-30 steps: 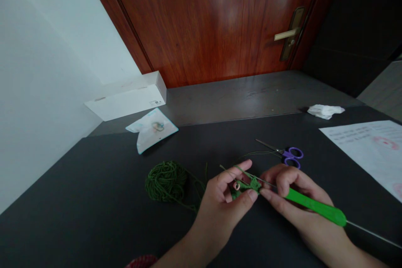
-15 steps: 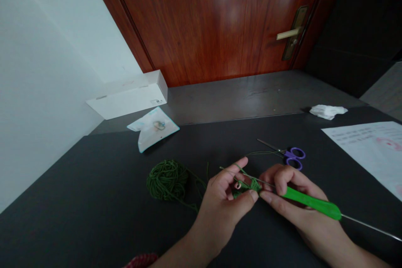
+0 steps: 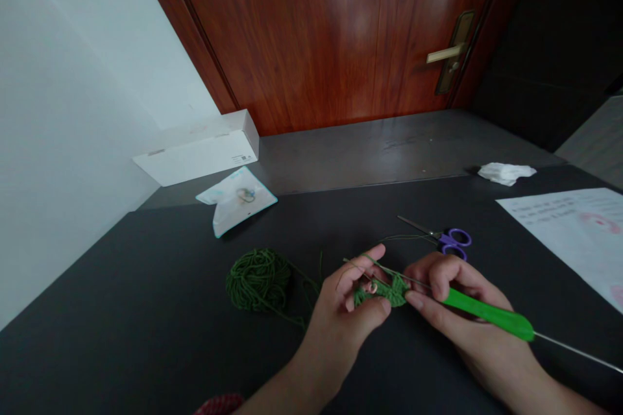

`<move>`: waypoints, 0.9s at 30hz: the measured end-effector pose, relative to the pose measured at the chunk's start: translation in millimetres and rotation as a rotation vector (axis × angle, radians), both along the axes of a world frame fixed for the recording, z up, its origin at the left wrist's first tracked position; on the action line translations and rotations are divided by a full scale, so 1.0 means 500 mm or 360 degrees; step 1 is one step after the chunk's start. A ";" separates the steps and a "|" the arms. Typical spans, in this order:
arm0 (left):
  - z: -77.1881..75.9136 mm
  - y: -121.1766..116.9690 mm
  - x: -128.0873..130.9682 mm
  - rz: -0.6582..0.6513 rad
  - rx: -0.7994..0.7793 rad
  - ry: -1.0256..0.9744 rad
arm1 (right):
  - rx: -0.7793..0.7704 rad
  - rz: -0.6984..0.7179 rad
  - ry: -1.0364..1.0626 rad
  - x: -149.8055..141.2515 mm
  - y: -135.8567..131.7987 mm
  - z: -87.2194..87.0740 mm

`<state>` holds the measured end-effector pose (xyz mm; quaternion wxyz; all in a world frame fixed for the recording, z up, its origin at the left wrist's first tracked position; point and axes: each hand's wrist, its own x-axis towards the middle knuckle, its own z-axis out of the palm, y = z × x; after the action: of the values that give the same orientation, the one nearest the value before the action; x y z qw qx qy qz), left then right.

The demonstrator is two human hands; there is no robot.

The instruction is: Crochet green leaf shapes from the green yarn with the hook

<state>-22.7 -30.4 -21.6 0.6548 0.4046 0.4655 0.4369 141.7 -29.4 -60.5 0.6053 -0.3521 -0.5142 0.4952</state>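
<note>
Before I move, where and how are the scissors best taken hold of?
I'd take the scissors by their purple handle loops, coming from the right: the loops face right, just beyond the right hand, while the thin blades point left.

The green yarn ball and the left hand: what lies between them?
In the head view, strands of green yarn lie on the dark table between the yarn ball and the left hand.

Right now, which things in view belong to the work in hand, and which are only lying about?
Seemingly in the work:
green piece, in the left hand
green tool, in the right hand
yarn ball, its strand leading toward the left hand

Apparently just lying about:
scissors
box
packet
tissue
paper
</note>
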 end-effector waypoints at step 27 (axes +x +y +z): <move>-0.021 0.080 -0.113 -0.0089 0.1488 0.1259 | -0.0610 0.0516 0.0769 0.016 0.016 0.029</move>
<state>-79.0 9.4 -32.0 0.1967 0.7927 0.4214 0.3941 149.9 -21.4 -46.2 0.5459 -0.2459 -0.3030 0.7414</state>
